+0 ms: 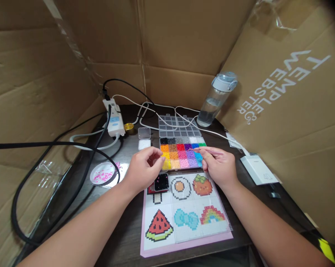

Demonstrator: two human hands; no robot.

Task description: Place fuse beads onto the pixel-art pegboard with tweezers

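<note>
Within cardboard walls (pixel 184 33), the right hand (pixel 221 165) pinched tweezers (pixel 196 149) pointing left over the bead box (pixel 184 169), the curled left hand's (pixel 145 167) hold unclear.

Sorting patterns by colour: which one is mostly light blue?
The bow, bottom row, between the watermelon slice and the rainbow; the others show mainly other colours.

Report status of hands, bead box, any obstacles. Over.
Right hand: pink tweezers over bead box. Left hand: near box, grip unclear. White cable across open lid.
</note>
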